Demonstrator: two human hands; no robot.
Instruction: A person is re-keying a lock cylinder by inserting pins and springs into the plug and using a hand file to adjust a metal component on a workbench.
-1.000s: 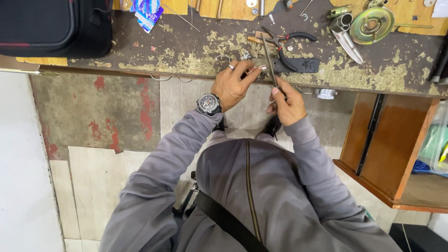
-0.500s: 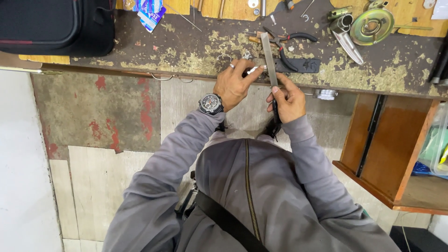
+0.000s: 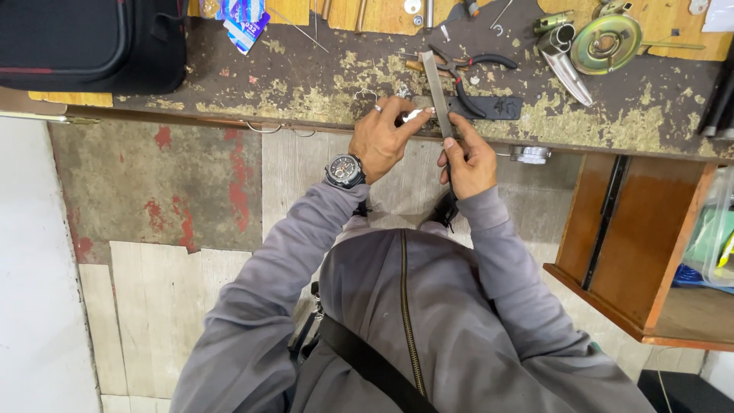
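Right hand (image 3: 468, 162) is clenched round the handle end of a flat metal file (image 3: 436, 90), whose blade now reaches well out over the workbench (image 3: 306, 92), its tip lying beside the black-handled pliers (image 3: 468, 67). A second ago the file stood more upright and nearer the bench edge; half a second ago it was partway forward. So the blade has travelled away from the body in one stroke, which reads as filing under way rather than a setting-up grip.

Left hand (image 3: 384, 139), with a wristwatch (image 3: 345, 170) below it and a ring on one finger, pinches a small pale piece (image 3: 414, 115) at the bench edge, right against the file's side. The hand has stayed put at that edge across all three moments, so the piece is being held steady while the tool moves over it. What the piece is, I cannot tell; it is too small.

Farther along the bench from the file, toward the person's right, lie a round greenish metal disc (image 3: 609, 43) and a shiny metal scoop-like part (image 3: 569, 70). Toward the left sits a black bag (image 3: 84, 38) with a blue-and-white packet (image 3: 243, 17) beside it.
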